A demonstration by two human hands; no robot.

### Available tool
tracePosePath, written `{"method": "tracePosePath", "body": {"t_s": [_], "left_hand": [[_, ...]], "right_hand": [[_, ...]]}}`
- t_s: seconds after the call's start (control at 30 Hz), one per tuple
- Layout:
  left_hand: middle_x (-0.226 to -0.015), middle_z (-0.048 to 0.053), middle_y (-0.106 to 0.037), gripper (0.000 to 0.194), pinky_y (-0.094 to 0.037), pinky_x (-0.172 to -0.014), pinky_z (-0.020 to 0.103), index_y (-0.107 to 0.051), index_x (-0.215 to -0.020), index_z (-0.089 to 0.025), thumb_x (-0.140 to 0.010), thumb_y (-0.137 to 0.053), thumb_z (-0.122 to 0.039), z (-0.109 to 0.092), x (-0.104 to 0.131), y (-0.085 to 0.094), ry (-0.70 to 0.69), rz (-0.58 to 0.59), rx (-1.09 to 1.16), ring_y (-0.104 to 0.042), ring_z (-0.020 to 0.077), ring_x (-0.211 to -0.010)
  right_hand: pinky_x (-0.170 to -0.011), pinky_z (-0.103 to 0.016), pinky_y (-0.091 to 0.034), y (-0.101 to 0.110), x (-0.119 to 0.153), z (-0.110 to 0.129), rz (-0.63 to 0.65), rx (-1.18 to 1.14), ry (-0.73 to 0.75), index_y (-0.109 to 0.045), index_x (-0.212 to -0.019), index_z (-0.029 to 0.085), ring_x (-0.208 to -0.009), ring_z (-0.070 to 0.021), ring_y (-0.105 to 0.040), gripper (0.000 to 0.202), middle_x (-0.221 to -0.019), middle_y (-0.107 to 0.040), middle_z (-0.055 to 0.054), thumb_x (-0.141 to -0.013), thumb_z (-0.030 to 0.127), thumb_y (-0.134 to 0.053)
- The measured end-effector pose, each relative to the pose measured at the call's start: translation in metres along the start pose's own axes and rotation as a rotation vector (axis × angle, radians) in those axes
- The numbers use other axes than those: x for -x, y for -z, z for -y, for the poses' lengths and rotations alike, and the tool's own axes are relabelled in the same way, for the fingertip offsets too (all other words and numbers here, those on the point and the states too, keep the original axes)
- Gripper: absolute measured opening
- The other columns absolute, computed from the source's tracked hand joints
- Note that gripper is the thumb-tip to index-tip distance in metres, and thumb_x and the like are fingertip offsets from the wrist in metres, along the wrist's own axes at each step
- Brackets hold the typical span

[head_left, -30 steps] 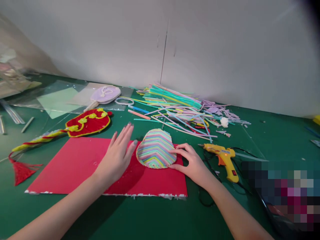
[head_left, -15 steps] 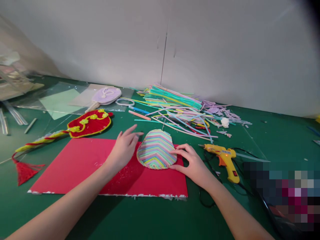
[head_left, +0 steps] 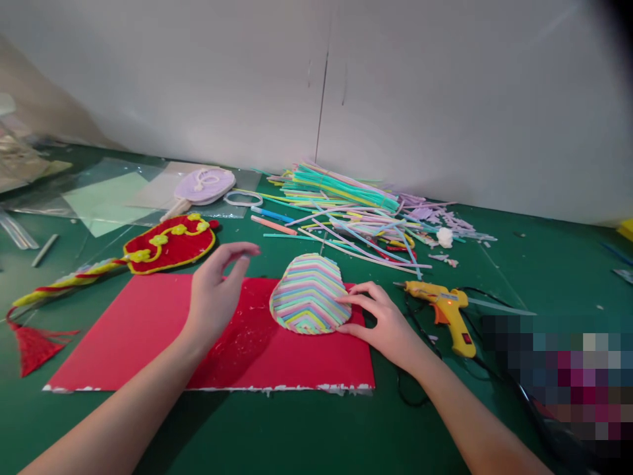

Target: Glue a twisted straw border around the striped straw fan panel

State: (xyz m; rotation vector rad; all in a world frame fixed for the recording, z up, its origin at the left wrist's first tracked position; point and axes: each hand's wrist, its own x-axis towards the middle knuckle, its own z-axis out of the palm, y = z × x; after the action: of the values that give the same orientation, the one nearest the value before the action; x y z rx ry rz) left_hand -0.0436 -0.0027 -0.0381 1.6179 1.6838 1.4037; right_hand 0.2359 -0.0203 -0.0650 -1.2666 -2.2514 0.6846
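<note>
A rounded panel [head_left: 311, 297] covered in pastel pipe cleaners set in chevron stripes lies on a red board [head_left: 148, 330] with a ragged white front edge. My right hand [head_left: 378, 320] grips the panel's right edge, thumb below and fingertips above. Over the board, left of the panel, my left hand [head_left: 217, 290] is raised clear of it, fingers bent and thumb apart, with nothing visible in it. Beyond the left hand lies a red fan [head_left: 171, 244] with yellow trim, yellow flowers, a twisted handle and a red tassel [head_left: 42, 346].
A yellow glue gun [head_left: 445, 310] with its light on lies right of my right hand, its black cord trailing nearby. Loose pipe cleaners [head_left: 346, 198] pile up behind the panel. A lilac fan [head_left: 205, 187] rests at back left on clear plastic. A grey wall [head_left: 420, 99] stands behind.
My left hand has pulled away from the panel to the left, its fingers now more bent. My right hand stays at the panel's right edge. The view has shifted slightly.
</note>
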Motion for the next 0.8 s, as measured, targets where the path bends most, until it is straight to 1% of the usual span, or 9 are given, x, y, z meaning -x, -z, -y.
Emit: {"method": "tracePosePath", "body": {"t_s": [0.07,0.1,0.2,0.23,0.3,0.37,0.53,0.7,0.8], "left_hand": [[-0.089,0.001,-0.068,0.017,-0.050,-0.077,0.027,-0.064,-0.098,-0.021,-0.089,-0.049,-0.025,-0.007,0.008,-0.004,-0.133,0.204,-0.043,-0.063,0.0153,-0.085],[-0.088,0.002,-0.068,0.016,-0.050,-0.075,0.027,-0.064,-0.098,-0.021,-0.090,-0.050,-0.024,-0.010,0.013,-0.007,-0.227,0.291,-0.065,-0.063,0.0152,-0.083],[-0.093,0.003,-0.066,0.014,-0.048,-0.077,0.028,-0.064,-0.099,-0.022,-0.090,-0.053,-0.022,-0.017,0.027,-0.018,-0.467,0.515,-0.135,-0.061,0.0162,-0.088],[-0.095,0.003,-0.065,0.014,-0.047,-0.078,0.028,-0.065,-0.099,-0.023,-0.090,-0.054,-0.023,-0.019,0.031,-0.021,-0.513,0.587,-0.153,-0.060,0.0165,-0.090],[-0.097,0.003,-0.064,0.013,-0.046,-0.081,0.030,-0.065,-0.099,-0.023,-0.088,-0.058,-0.025,-0.020,0.036,-0.026,-0.553,0.678,-0.188,-0.059,0.0177,-0.091],[-0.097,0.003,-0.064,0.013,-0.045,-0.082,0.032,-0.065,-0.098,-0.023,-0.086,-0.061,-0.026,-0.019,0.038,-0.031,-0.552,0.708,-0.221,-0.057,0.0189,-0.092],[-0.096,0.002,-0.064,0.010,-0.042,-0.084,0.034,-0.065,-0.095,-0.022,-0.086,-0.060,-0.023,-0.015,0.037,-0.036,-0.546,0.704,-0.261,-0.055,0.0196,-0.093],[-0.096,0.001,-0.064,0.011,-0.039,-0.085,0.033,-0.065,-0.097,-0.022,-0.087,-0.059,-0.023,-0.014,0.038,-0.036,-0.576,0.702,-0.275,-0.055,0.0189,-0.094],[-0.097,0.000,-0.064,0.014,-0.038,-0.085,0.032,-0.065,-0.100,-0.025,-0.088,-0.059,-0.024,-0.013,0.037,-0.035,-0.608,0.697,-0.265,-0.055,0.0178,-0.094]], "right_hand": [[-0.097,-0.042,-0.045,0.000,0.000,0.001,-0.017,0.017,0.023,-0.061,-0.115,0.029,-0.112,-0.0229,-0.050,0.035,-0.112,-0.053,-0.006,-0.082,0.039,-0.066],[-0.097,-0.042,-0.045,0.001,0.000,0.001,-0.030,0.030,0.038,-0.062,-0.115,0.028,-0.111,-0.0230,-0.050,0.035,-0.111,-0.053,-0.006,-0.082,0.039,-0.066],[-0.101,-0.045,-0.041,0.001,0.000,-0.001,-0.064,0.101,0.096,-0.064,-0.112,0.026,-0.109,-0.0233,-0.052,0.034,-0.107,-0.056,-0.006,-0.081,0.041,-0.066],[-0.104,-0.047,-0.038,0.001,0.000,-0.001,-0.075,0.129,0.117,-0.064,-0.111,0.026,-0.108,-0.0232,-0.054,0.034,-0.106,-0.057,-0.006,-0.081,0.041,-0.066],[-0.108,-0.051,-0.033,0.001,-0.001,-0.002,-0.092,0.175,0.155,-0.065,-0.111,0.025,-0.105,-0.0226,-0.056,0.034,-0.104,-0.059,-0.005,-0.081,0.040,-0.067],[-0.109,-0.053,-0.031,0.002,-0.001,-0.002,-0.102,0.200,0.179,-0.065,-0.110,0.025,-0.103,-0.0218,-0.058,0.032,-0.104,-0.060,-0.005,-0.081,0.040,-0.066],[-0.108,-0.053,-0.033,0.003,-0.001,0.000,-0.105,0.225,0.191,-0.066,-0.109,0.025,-0.102,-0.0213,-0.059,0.031,-0.103,-0.060,-0.006,-0.082,0.041,-0.065],[-0.108,-0.054,-0.034,0.003,0.000,0.002,-0.142,0.250,0.206,-0.067,-0.108,0.025,-0.104,-0.0235,-0.058,0.031,-0.105,-0.058,-0.007,-0.081,0.041,-0.066],[-0.109,-0.053,-0.033,0.002,0.000,0.002,-0.145,0.251,0.213,-0.068,-0.107,0.024,-0.104,-0.0231,-0.058,0.030,-0.104,-0.058,-0.008,-0.081,0.039,-0.066]]}}
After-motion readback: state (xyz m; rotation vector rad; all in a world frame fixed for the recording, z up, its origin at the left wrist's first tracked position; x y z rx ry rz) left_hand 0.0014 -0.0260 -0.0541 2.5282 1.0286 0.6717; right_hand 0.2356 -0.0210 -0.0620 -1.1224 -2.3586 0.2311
